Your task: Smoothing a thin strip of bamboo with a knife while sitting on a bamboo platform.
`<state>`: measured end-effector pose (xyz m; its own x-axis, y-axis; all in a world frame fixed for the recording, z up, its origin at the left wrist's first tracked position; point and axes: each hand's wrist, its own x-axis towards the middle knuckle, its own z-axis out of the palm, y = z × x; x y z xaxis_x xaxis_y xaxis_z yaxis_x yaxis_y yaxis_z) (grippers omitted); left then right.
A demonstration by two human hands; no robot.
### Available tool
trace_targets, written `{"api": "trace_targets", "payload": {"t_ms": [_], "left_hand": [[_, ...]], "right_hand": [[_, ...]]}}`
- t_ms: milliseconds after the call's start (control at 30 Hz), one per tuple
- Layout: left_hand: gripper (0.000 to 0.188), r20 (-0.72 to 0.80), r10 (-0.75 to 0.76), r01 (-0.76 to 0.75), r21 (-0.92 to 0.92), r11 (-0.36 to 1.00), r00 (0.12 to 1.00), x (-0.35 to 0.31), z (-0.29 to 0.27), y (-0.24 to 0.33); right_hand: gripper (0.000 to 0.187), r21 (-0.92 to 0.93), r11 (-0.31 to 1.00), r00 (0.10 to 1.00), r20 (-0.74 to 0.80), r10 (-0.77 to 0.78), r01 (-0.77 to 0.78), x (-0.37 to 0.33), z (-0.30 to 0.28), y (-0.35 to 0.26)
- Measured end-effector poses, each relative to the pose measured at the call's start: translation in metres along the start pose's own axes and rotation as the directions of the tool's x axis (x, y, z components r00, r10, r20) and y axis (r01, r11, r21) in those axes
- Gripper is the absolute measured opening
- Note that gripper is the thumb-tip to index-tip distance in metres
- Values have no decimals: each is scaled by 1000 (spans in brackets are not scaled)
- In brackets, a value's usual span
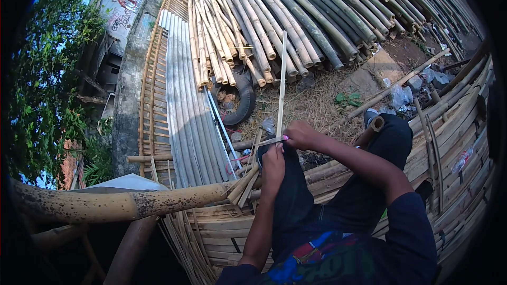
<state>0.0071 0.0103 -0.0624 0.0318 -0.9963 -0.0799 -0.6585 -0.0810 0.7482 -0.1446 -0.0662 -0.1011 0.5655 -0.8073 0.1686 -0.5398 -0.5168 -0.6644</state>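
My right hand [301,135] is closed round the handle of a knife [268,142], and a bit of pink shows where blade meets fist. The blade points left and lies across the lower part of a pale bamboo strip [282,84]. Just below the blade, my left hand [273,168] grips that strip, which stands nearly upright and reaches away from me. Both hands are close together above my left knee. The strip's lower end is hidden by my left hand.
Long bamboo poles [317,16] lie stacked ahead. A tyre [244,100] and corrugated sheet [185,111] lie front-left. A thick bamboo pole [105,205] crosses at left. Split bamboo slats [459,174] form the surface around me. Plastic litter [401,96] lies at right.
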Motion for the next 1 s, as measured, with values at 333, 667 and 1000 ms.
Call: {"api": "trace_targets", "payload": {"t_ms": [333,667,1000], "left_hand": [[26,137,6,57,-456,888,991,-8,-6,9],[26,491,10,377,-682,627,871,-4,-47,33],[25,741,171,669,-664,334,650,37,-24,67]], "right_hand": [[31,99,959,950,-139,279,-267,-14,-23,24],[21,864,446,933,69,353,-233,2,-87,-24],[18,910,386,926,-6,379,-152,13,-153,-4]]}}
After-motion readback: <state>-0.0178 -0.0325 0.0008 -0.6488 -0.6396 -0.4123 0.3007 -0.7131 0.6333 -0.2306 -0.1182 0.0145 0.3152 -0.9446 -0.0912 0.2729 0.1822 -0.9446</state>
